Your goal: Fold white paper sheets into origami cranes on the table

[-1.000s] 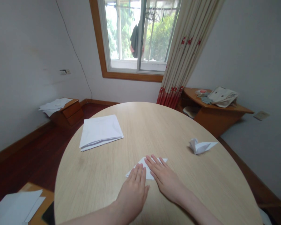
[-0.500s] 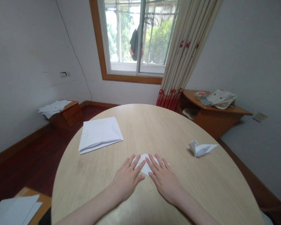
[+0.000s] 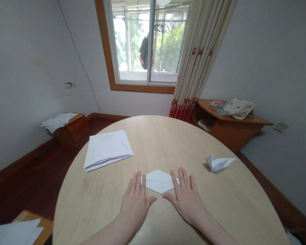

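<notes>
A white folded paper (image 3: 158,182) lies flat on the round wooden table (image 3: 158,143), shaped like a wide diamond with a crease line on its left half. My left hand (image 3: 135,195) rests palm down over its left end, fingers stretched out and the thumb pointing inward. Over the right end lies my right hand (image 3: 186,192), also flat, with its fingers spread. Both side tips of the paper are partly covered by my fingers. To the right stands a folded paper crane (image 3: 218,164), apart from my hands.
A stack of white paper (image 3: 108,148) lies at the table's left. More sheets (image 3: 16,231) rest on a wooden surface at lower left. Beyond the table are a small drawer cabinet (image 3: 78,127), a curtain (image 3: 191,71) and a corner shelf (image 3: 234,127) with a cloth bag.
My hands have slid apart, the left one leftward and the right one rightward, uncovering the middle of the folded paper. The view has tilted slightly.
</notes>
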A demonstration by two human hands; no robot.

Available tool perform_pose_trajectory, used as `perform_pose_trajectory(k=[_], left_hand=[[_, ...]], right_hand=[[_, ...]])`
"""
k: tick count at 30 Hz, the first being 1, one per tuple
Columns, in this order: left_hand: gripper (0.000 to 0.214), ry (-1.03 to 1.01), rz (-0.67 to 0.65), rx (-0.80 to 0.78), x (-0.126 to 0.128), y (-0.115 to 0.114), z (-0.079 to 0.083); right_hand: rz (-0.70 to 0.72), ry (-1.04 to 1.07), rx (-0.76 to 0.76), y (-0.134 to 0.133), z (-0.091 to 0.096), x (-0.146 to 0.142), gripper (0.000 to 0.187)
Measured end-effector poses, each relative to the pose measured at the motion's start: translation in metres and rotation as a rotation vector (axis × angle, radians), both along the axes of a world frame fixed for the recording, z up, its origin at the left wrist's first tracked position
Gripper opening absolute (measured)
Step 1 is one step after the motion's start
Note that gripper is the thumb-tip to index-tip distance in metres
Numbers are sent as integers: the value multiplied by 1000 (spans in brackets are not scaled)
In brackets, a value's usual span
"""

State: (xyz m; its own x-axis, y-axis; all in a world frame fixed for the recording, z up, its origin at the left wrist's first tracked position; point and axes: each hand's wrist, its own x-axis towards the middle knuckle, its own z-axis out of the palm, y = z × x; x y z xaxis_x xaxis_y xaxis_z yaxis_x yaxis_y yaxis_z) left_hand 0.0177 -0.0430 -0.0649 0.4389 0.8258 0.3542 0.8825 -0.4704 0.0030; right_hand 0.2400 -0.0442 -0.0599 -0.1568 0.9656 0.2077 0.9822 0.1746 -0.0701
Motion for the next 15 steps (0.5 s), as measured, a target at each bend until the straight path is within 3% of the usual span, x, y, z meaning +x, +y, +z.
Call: perform_pose_trajectory(k=[7,15], left_hand=[[68,69,-19,-3,-1,2,10],[42,99,-356,-111,-4,4,29]], right_hand=[[15,-35,-35,1,5,-1,90],[203,18,-39,5,15,-4,79]])
